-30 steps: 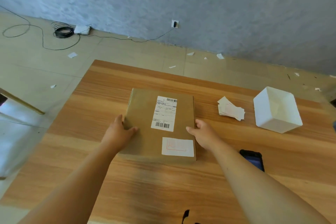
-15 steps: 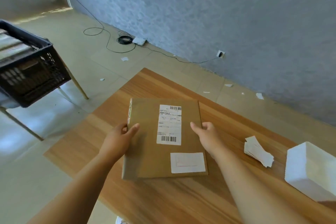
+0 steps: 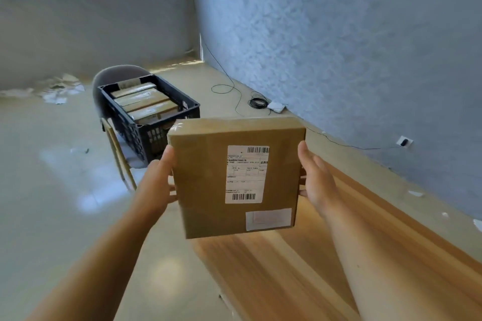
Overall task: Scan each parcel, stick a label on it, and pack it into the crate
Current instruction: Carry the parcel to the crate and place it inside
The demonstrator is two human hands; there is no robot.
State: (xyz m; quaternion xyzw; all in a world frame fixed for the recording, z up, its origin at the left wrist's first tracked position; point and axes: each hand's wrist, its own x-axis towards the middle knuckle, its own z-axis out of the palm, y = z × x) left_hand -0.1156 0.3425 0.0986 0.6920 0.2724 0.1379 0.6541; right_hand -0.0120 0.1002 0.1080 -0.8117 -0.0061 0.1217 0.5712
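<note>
A flat brown cardboard parcel (image 3: 208, 180) hangs in the air above the left end of the wooden table (image 3: 300, 268). It carries a white barcode shipping label (image 3: 246, 173) and a smaller white sticker (image 3: 268, 218) near its lower right corner. My left hand (image 3: 156, 185) grips its left edge, thumb on top and fingers underneath. My right hand (image 3: 317, 180) grips its right edge the same way. Beyond the parcel, a black plastic crate (image 3: 146, 122) sits on a chair and holds several brown parcels lying flat.
The crate's grey chair (image 3: 114, 74) has light wooden legs (image 3: 118, 154) and stands on the tiled floor left of the table. A coiled black cable (image 3: 258, 103) and a white adapter (image 3: 276, 106) lie by the blue wall. Paper scraps (image 3: 60, 88) litter the far floor.
Both hands have lifted the parcel off the table and carried it left, and my view has swung left. The crate on the chair is now in full view; the white box and label stack have left view.
</note>
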